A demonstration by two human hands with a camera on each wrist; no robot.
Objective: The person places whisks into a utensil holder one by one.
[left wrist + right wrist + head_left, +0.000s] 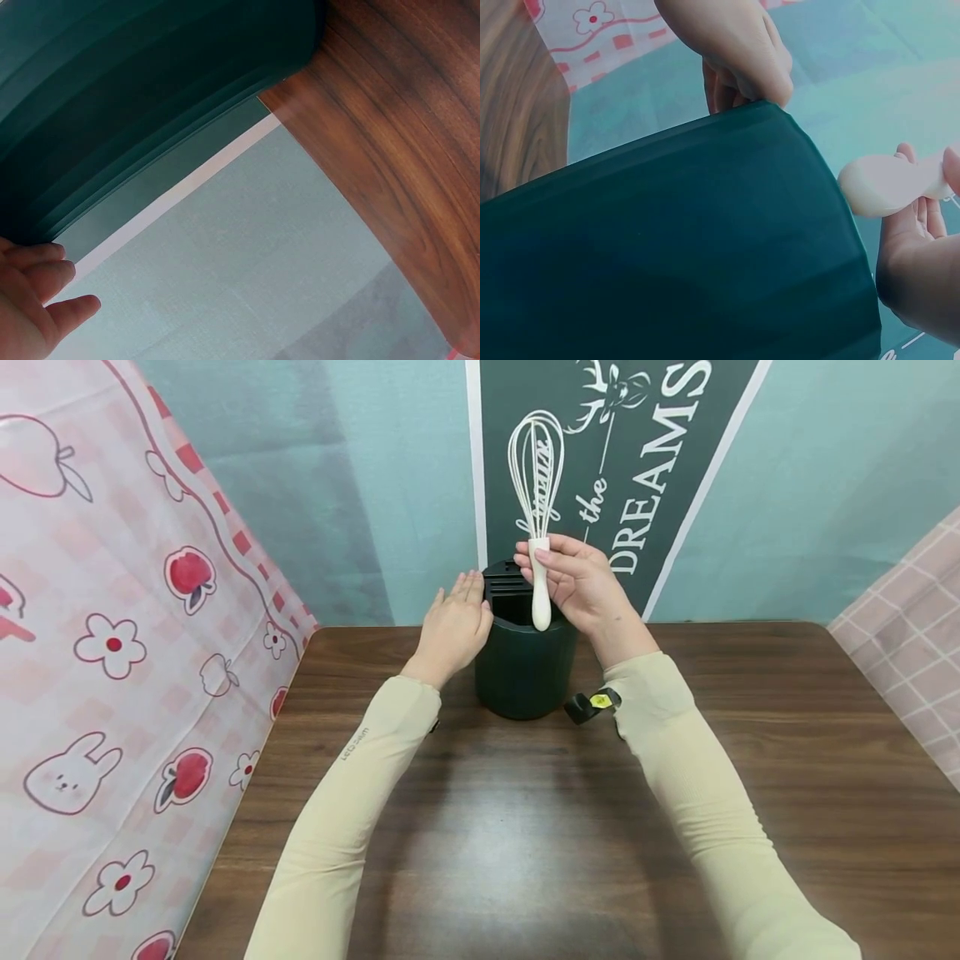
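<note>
A whisk (541, 518) with pale wires and a cream handle is pinched by the right hand (581, 581) between thumb and fingers, wire loops up. Its handle end (881, 185) hangs at the mouth of a dark green utensil holder (525, 672), which has a slotted black top (506, 583). Against the holder's left upper side rests the left hand (455, 622), its fingers extended. In the left wrist view, the fingers (52, 277) lie by the holder's rim. The holder stands upright on the table. Its inside is mostly hidden.
The brown wooden table (495, 852) ends at a teal wall cloth (405, 485) with a dark lettered panel (675, 468) close behind the holder. A pink patterned cloth (112, 568) hangs at left, a checked one (915, 635) at right. A black wrist camera (581, 708) juts from the right sleeve.
</note>
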